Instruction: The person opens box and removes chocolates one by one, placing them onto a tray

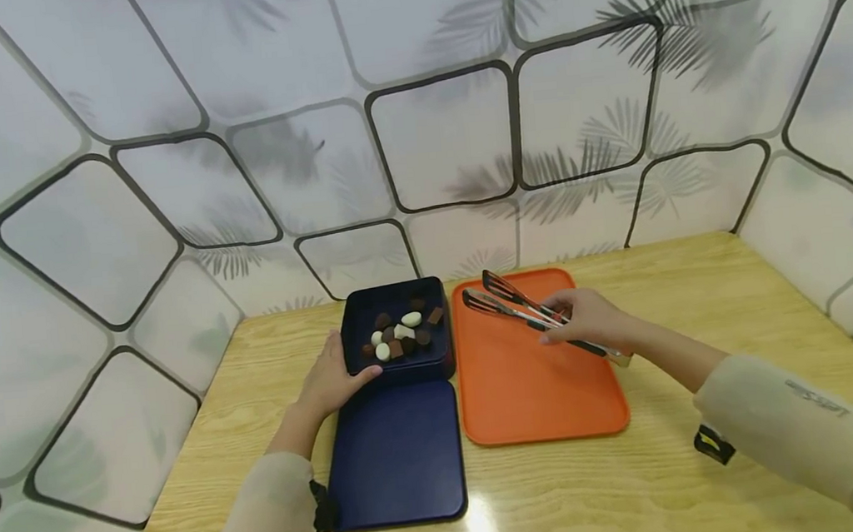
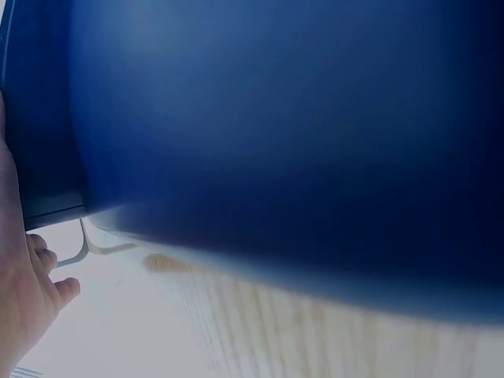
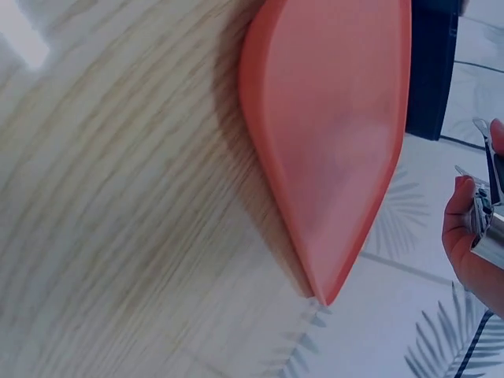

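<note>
My left hand (image 1: 324,382) rests against a dark navy box (image 1: 405,374), fingers along its left side and thumb extended over the front-left corner. Inside the box lie several chocolates (image 1: 404,331), white and brown, in oval, round and square shapes. My right hand (image 1: 589,320) grips silver-and-black tongs (image 1: 524,317) above an orange tray (image 1: 535,399). The slotted black heads of the tongs point left toward the box, spread apart. In the right wrist view, the fingers (image 3: 463,197) wrap the tongs (image 3: 492,240) at the right edge.
A flat navy lid-like panel (image 1: 400,460) lies directly in front of the box, left of the orange tray. All of it stands on a pale wooden table (image 1: 565,497). A patterned curtain or wall covering (image 1: 447,139) rises behind the table and along both sides.
</note>
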Demonstrator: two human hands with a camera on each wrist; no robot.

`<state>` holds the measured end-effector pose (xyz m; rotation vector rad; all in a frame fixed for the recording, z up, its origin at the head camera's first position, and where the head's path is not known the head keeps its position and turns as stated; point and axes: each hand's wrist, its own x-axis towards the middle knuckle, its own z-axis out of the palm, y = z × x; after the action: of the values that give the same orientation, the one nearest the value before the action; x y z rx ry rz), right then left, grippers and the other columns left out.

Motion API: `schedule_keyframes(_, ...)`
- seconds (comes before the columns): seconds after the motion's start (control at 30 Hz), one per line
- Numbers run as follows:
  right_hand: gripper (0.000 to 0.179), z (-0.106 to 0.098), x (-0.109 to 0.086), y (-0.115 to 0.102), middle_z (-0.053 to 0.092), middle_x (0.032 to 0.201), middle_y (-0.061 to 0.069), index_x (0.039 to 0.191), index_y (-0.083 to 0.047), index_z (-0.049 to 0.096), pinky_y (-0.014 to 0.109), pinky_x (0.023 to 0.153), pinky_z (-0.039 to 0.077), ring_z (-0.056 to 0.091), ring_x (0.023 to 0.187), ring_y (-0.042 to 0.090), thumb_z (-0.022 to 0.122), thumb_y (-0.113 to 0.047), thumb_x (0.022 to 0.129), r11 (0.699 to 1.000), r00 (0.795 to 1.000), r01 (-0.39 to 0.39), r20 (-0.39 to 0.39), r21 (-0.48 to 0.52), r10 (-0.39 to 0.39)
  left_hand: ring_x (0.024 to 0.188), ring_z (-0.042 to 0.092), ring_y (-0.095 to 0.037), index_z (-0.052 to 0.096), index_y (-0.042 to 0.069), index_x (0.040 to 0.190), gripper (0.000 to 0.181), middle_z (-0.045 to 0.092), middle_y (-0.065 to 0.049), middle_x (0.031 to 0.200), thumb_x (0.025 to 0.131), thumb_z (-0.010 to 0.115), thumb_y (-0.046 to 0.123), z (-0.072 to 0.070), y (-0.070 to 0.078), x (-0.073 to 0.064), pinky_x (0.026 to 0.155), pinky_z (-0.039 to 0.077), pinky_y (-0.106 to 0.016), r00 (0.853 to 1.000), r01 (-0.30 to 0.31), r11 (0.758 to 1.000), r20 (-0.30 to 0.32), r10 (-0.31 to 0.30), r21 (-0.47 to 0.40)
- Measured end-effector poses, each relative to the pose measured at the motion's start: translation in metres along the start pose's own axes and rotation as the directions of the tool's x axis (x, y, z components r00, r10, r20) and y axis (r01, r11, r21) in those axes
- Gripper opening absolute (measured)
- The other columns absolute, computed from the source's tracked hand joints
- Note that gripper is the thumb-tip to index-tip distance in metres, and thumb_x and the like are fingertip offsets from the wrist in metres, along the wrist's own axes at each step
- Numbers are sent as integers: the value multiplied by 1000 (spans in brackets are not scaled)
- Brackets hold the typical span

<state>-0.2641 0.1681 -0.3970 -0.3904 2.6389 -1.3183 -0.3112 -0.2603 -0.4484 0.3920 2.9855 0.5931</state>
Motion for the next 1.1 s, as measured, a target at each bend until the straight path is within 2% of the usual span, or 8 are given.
schedule_keyframes(0.27,58,10,14,-13,63,104,13,123,3,58,32,71,49,56,82,21,81,-21,74,999,999,1,34,47,-2,143,9,-41,2,-10,147,111,4,-28,155,84,58,61,2,2,2,114,17,-52,1000,15,1000,7,-15,-2)
schedule_keyframes(0.5,51,19,28,-27,64,103,12,116,0,63,33,70,46,54,83,20,81,-22,73,997,998,41,45,-59,-38,143,10,-42,2,-11,147,110,3,-28,155,85,59,60,2,2,1,114,17,-52,1000,3,1000,4,-3,-17)
schedule_keyframes(0.63,49,25,37,-37,64,100,8,114,-4,64,35,73,47,56,85,21,81,-23,72,997,996,15,86,-77,-9,143,10,-42,2,-11,147,109,4,-29,154,85,60,57,2,2,-2,114,17,-52,1000,4,1000,3,-4,-17)
schedule_keyframes(0.87,58,36,52,-53,63,115,12,121,-3,61,40,84,49,58,100,24,81,-29,73,989,987,-11,159,-150,35,142,10,-42,2,-11,147,110,5,-30,154,84,59,60,1,1,-3,113,18,-52,1000,2,1000,-6,-2,-3)
schedule_keyframes(1.03,58,46,63,-62,63,112,11,121,-1,61,37,82,49,58,96,22,81,-28,74,982,980,3,196,-189,34,142,9,-43,3,-12,147,112,5,-31,153,84,56,63,0,1,-2,113,17,-53,1000,-20,1000,-3,20,0)
schedule_keyframes(1.1,55,49,68,-65,65,106,10,119,1,62,35,77,49,58,90,20,81,-25,74,979,978,24,207,-201,19,142,8,-43,2,-13,146,112,4,-31,153,84,56,63,-1,1,-2,113,16,-53,1000,-23,1000,6,23,7)
